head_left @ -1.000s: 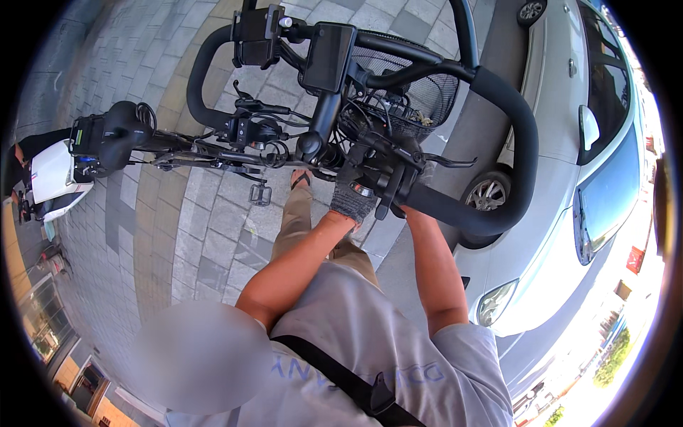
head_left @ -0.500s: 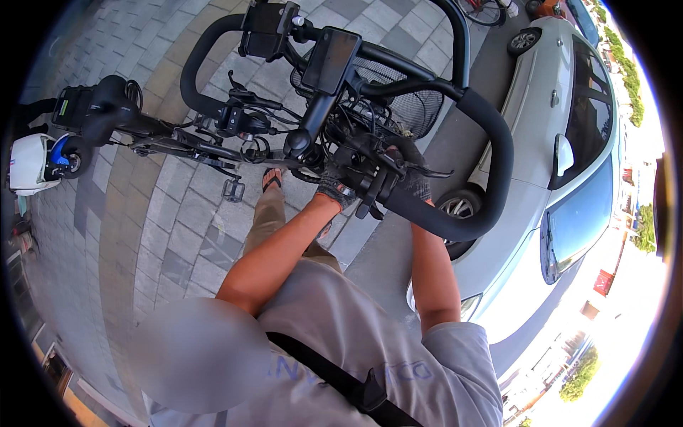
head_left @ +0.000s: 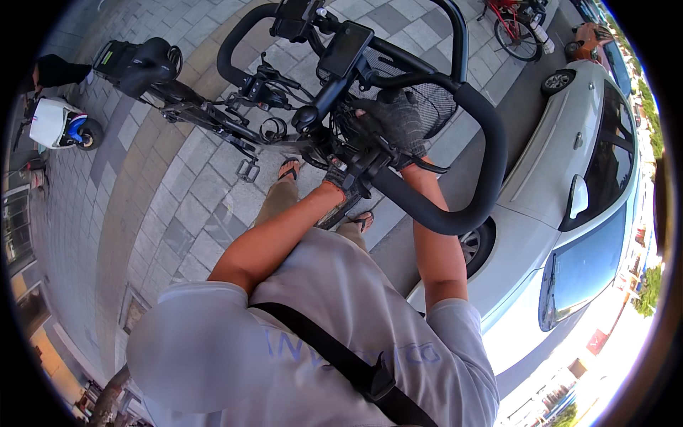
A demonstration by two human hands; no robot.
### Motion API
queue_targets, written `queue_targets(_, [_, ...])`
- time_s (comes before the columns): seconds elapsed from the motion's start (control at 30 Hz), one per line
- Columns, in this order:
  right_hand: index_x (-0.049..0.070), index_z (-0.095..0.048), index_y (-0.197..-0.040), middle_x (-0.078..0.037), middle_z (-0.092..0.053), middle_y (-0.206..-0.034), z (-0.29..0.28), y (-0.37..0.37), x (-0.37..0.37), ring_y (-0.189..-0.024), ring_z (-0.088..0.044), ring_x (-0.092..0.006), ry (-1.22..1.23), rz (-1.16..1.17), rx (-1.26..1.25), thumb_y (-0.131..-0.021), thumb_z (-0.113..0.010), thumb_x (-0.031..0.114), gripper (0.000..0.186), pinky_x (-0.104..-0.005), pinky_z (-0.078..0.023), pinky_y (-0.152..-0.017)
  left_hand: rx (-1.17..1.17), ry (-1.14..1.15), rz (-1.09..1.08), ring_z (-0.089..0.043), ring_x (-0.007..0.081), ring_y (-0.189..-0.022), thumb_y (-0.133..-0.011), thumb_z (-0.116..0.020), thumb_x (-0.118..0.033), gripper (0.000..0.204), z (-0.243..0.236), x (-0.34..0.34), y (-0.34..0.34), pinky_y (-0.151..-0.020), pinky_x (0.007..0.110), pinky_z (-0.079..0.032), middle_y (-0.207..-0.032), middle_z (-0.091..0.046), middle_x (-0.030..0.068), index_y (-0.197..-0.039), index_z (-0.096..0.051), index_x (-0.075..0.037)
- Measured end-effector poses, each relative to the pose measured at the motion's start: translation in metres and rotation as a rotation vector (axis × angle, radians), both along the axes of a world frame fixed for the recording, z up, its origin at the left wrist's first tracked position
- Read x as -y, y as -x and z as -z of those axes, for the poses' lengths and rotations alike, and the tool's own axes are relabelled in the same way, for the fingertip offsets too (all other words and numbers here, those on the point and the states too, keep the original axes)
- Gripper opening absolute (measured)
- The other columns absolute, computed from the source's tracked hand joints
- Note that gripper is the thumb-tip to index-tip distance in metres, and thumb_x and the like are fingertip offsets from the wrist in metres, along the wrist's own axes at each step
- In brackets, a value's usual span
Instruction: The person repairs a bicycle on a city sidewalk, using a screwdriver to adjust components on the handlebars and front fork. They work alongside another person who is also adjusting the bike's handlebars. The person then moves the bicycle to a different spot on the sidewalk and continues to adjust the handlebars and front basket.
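Observation:
A dark bicycle (head_left: 228, 128) stands in front of me, its black foam-covered handlebar (head_left: 478, 153) looping across the view. My left hand (head_left: 341, 178), in a dark glove, is low beside the stem, against the dark parts and cables (head_left: 346, 132) there. Its fingers are mostly hidden. My right hand (head_left: 400, 124), gloved in dark grey, reaches inside the bar loop between the cables and the mesh front basket (head_left: 434, 114). Its fingers bend toward the cables, one bare fingertip showing; what they hold is hidden. A black rectangular display or phone (head_left: 346, 50) sits above the stem.
A silver-white car (head_left: 530, 213) is parked close on the right. Behind it stands a red bicycle (head_left: 516, 35). A white and blue scooter (head_left: 64, 124) is at the far left, near a dark-clothed person (head_left: 60, 71). Grey paving (head_left: 178, 196) lies below, with my sandalled feet (head_left: 288, 169) on it.
My right hand has moved farther forward, from beside the bar's clamp toward the cables and basket. My left hand stays low by the stem. The whole view has shifted slightly.

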State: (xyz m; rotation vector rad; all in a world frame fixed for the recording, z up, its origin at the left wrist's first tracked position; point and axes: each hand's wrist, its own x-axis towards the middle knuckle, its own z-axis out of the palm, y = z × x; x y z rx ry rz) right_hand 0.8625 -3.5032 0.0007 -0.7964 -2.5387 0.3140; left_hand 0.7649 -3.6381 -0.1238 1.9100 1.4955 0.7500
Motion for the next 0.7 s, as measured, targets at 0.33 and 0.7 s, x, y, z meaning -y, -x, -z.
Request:
queue_targets(0.33, [0.014,-0.077,-0.109,-0.017,-0.071,-0.094,-0.004,-0.002,-0.025,-0.09,-0.068,-0.0355,0.461,-0.093,-0.075,-0.088,-0.069,0.03,0.027,-0.0467,-0.054,-0.077,1.322,0.494,-0.469,-0.065,0.0246,-0.115,-0.102,-0.05,-0.024,0.034,-0.042,-0.003,-0.005,-0.097,0.038,-0.055,-0.132,-0.064,0.0122,-0.13,-0.062,-0.007])
queue_targets(0.7, [0.001,-0.07,-0.114,-0.008,-0.069,-0.094,-0.012,-0.018,-0.002,-0.089,-0.067,-0.0169,0.699,-0.099,-0.171,-0.098,-0.065,0.017,0.023,-0.0314,-0.052,-0.082,0.814,0.274,-0.11,-0.06,0.0291,-0.125,-0.088,-0.068,-0.015,0.046,0.035,-0.004,0.004,-0.108,0.039,-0.048,-0.136,-0.062,0.0109,-0.133,-0.061,-0.013])
